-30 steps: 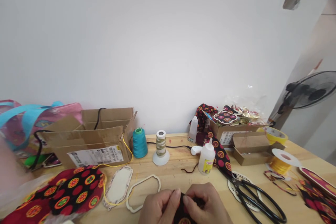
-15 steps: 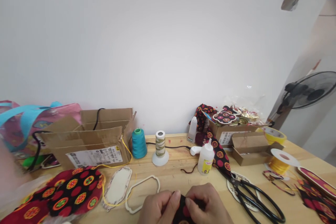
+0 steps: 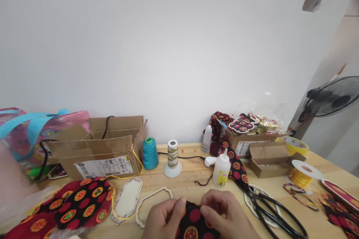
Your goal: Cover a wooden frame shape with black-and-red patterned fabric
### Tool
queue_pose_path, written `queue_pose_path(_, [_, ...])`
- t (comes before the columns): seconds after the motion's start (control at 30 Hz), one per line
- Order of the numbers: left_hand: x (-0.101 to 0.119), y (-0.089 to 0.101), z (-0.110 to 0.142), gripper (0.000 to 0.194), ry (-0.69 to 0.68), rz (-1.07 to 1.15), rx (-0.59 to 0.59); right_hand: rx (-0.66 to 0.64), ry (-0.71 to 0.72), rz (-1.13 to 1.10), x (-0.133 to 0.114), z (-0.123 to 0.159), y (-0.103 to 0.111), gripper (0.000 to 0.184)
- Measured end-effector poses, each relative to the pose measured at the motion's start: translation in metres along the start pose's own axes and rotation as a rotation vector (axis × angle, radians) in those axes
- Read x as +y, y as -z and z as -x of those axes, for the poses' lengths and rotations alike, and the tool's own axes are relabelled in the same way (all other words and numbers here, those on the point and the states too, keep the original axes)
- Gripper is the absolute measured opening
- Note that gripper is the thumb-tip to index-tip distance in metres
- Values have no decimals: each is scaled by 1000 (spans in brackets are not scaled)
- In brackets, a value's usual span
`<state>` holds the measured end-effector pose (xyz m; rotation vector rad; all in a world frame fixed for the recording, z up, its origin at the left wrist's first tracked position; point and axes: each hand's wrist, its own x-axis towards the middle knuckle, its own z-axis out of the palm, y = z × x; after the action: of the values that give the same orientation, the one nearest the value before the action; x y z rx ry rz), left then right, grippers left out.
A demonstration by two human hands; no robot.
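At the bottom middle, my left hand and my right hand both pinch the top edge of a small piece of black fabric with red and orange circles. The fingers of each hand are closed on its edge, thumbs facing each other. The lower part of the fabric runs out of view. A white wooden frame lies just left of my left hand, and large black scissors lie just right of my right hand.
On the wooden table stand a glue bottle, a teal thread cone, a white spool, cardboard boxes, patterned cloth and a yellow cord reel. A fan stands at right.
My hands have drawn slightly apart and lifted, and more of the patterned fabric shows between them than before.
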<state>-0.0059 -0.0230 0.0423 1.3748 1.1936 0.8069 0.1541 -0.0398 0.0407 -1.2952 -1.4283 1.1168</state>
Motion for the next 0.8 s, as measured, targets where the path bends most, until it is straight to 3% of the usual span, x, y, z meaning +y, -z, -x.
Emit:
queue_pose_path(0.17, [7, 1, 1, 45, 30, 260, -52, 6, -25, -145, 3, -3, -3, 32])
queue_pose_path(0.3, [9, 0, 0, 32, 17, 457, -90, 1, 0, -149, -3, -3, -3, 36])
queue_pose_path(0.5, [-3, 1, -6, 33, 51, 426, -111, 34, 48, 106, -3, -3, -1, 34])
queue_pose_path(0.7, [-1, -4, -3, 25, 36, 307, -105, 116, 359, 444, -3, -1, 2, 11])
queue_pose_path(0.8, [1, -8, -2, 19, 28, 258, -105, 95, 320, 530, -2, -1, 1, 9])
